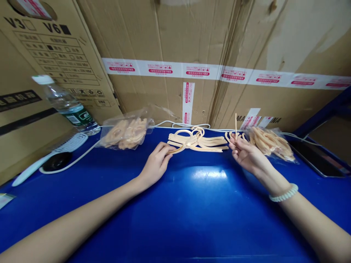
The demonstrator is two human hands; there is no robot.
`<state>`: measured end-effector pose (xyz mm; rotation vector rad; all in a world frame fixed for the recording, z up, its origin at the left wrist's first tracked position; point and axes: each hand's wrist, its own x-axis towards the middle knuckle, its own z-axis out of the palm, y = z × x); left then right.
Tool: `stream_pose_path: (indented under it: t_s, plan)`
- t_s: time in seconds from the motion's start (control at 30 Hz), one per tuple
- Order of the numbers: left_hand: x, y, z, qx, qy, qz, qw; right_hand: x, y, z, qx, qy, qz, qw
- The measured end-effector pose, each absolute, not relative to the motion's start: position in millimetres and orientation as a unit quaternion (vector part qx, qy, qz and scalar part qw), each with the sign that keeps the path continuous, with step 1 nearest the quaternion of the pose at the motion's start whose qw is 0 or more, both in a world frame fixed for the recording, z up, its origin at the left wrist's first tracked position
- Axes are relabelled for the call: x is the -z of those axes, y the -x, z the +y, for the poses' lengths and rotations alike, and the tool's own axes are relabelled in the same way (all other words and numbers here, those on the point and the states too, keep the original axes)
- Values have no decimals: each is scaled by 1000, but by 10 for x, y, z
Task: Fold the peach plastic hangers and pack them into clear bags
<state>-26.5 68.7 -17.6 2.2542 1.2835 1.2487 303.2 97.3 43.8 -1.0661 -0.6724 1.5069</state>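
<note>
Beyond the middle of the blue table lies a pile of beige curved pieces point(208, 140), with long flat arms and looped ends. My left hand point(156, 162) is closed at the pile's left side, pinching the end of a beige curved piece point(178, 150). To the right, my right hand point(248, 156) is raised palm up, its fingers closed on a thin beige strip point(236, 122) that points upward. Several small hook-shaped beige pieces point(228, 136) lie just behind the right fingers, partly hidden by them. What kind of part these are I cannot tell.
Clear bags of beige parts lie left point(124, 133) and right point(270, 142). A water bottle point(74, 109), pale hairbrush point(55, 153) and black mouse point(57, 162) are at the left. A dark tablet-like device point(318, 160) lies right. Cardboard point(164, 36) walls the back; a white cable point(164, 124) runs along it.
</note>
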Motion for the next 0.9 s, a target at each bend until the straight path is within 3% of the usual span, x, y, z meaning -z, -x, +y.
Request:
stream_pose_path:
  t_s: [0.63, 0.9]
  plan:
    - [198, 268, 700, -433, -769, 452, 134, -341, -2985, 903, -661, 447, -426, 426]
    - [209, 272, 700, -434, -772, 448, 122, -372, -2957, 890, -676, 450, -410, 416]
